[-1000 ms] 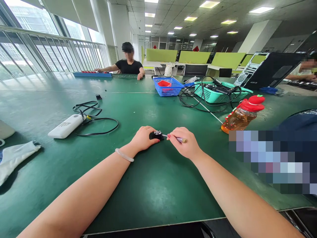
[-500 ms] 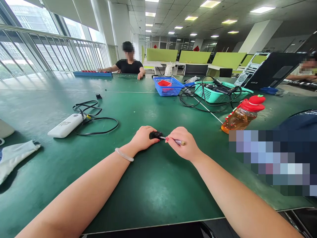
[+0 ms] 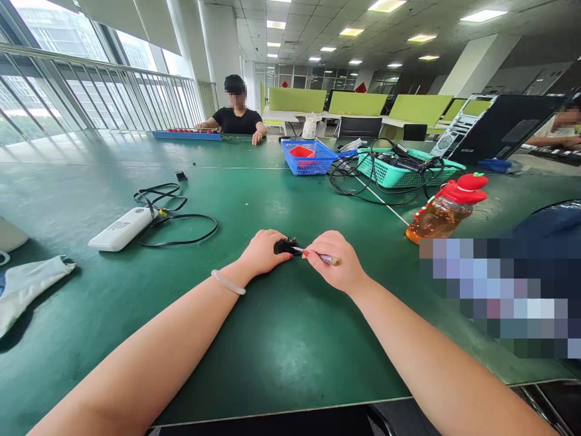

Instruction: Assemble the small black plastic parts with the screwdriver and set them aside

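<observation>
Far beyond the small black block [image 3: 283, 246], the long blue tray [image 3: 187, 136] has slid sideways, closer to being in line with the block, and the arm of the person [image 3: 239, 123] across the worktop [image 3: 272, 363] has shifted with it. At the block, the tool tip has edged slightly inward since the first picture, and the bright glints on top have dwindled.

The block rests on the worktop at the fingertips of the left hand [image 3: 264, 251], whose thumb curls along its near edge while the other fingers bend over its far side, pinching it. Just right of the block, the right hand [image 3: 334, 257] pinches a slim pen-like tool [image 3: 327, 259] between thumb and fingers, tip pointing at the block; whether it touches cannot be told.

Left of the block, well apart, lie a white power pack [image 3: 120, 230] and its black cable; beyond it to the right stands a blue basket [image 3: 313, 169].

Judging by looks, the block should be light and stiff, its top detail perhaps fragile, and apt to skid under a sideways push. It is best gripped low on its sides, leaving the top free.
</observation>
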The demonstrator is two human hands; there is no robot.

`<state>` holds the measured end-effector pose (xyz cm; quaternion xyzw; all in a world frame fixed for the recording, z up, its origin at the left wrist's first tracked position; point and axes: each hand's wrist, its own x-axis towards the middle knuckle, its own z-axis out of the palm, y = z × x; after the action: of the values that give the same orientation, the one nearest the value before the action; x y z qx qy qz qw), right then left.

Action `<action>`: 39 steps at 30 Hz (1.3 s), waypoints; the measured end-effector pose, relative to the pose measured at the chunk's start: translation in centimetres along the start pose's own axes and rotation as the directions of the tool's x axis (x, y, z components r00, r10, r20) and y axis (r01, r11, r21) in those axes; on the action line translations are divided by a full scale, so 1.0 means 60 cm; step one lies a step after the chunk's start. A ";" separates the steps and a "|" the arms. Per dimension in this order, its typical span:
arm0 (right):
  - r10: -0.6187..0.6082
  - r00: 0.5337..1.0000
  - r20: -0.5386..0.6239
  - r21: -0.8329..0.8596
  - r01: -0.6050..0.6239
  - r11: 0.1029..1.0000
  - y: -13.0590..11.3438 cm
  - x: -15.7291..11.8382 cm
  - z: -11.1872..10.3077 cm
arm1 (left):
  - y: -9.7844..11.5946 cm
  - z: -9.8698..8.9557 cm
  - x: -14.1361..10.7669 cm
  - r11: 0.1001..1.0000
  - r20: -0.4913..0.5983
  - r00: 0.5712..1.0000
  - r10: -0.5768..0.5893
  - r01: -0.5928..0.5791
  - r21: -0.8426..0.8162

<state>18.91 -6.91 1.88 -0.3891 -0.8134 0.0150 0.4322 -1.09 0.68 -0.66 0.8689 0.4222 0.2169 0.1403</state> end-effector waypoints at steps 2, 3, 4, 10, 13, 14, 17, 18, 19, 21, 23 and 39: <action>0.031 0.999 -0.028 -0.008 -0.031 0.999 0.001 -0.001 0.000 | 0.001 0.000 0.000 1.000 -0.002 1.000 -0.008 0.008 0.005; 0.046 0.998 -0.044 -0.012 -0.046 0.999 0.001 -0.001 0.000 | 0.001 -0.001 0.000 1.000 -0.002 1.000 -0.011 0.011 0.009; 0.060 0.997 -0.057 -0.015 -0.061 0.998 0.003 -0.001 0.000 | 0.001 -0.001 0.000 1.000 -0.003 1.000 -0.014 0.014 0.013; 0.167 0.985 -0.036 -0.014 -0.168 0.986 0.016 -0.002 0.003 | 0.002 -0.001 -0.002 1.000 0.007 1.000 0.012 -0.012 0.021; 0.224 0.973 -0.051 -0.021 -0.226 0.974 0.016 -0.001 0.003 | 0.003 -0.001 -0.003 1.000 0.015 1.000 0.015 -0.015 0.021; 0.245 0.967 -0.067 -0.006 -0.246 0.969 0.015 -0.001 0.002 | 0.003 -0.002 -0.004 1.000 0.016 1.000 0.014 -0.015 0.020; 0.336 0.936 -0.106 0.106 -0.326 0.940 0.011 0.000 0.001 | 0.005 -0.003 -0.005 1.000 0.000 1.000 0.007 -0.007 0.025; 0.375 0.921 -0.103 0.147 -0.359 0.922 0.012 0.000 0.003 | 0.006 -0.003 -0.005 1.000 -0.006 1.000 0.008 -0.008 0.029; 0.414 0.906 -0.091 0.181 -0.394 0.901 0.014 -0.001 0.004 | 0.006 -0.003 -0.005 0.999 -0.011 1.000 0.012 -0.012 0.034; 0.485 0.874 -0.038 0.231 -0.465 0.855 0.022 -0.003 0.010 | 0.006 -0.003 -0.005 0.999 -0.013 1.000 0.024 -0.024 0.044; 0.547 0.837 0.024 0.269 -0.532 0.803 0.030 -0.005 0.015 | 0.005 -0.003 -0.004 0.999 -0.009 1.000 0.022 -0.021 0.046; 0.550 0.835 -0.007 0.244 -0.532 0.811 0.007 0.003 -0.002 | 0.003 -0.004 -0.001 0.994 0.016 0.996 -0.089 0.088 0.059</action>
<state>19.21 -6.57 1.93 -0.5513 -0.6442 0.2172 0.4836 -1.13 0.54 -0.37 0.8550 0.4650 0.1902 0.1284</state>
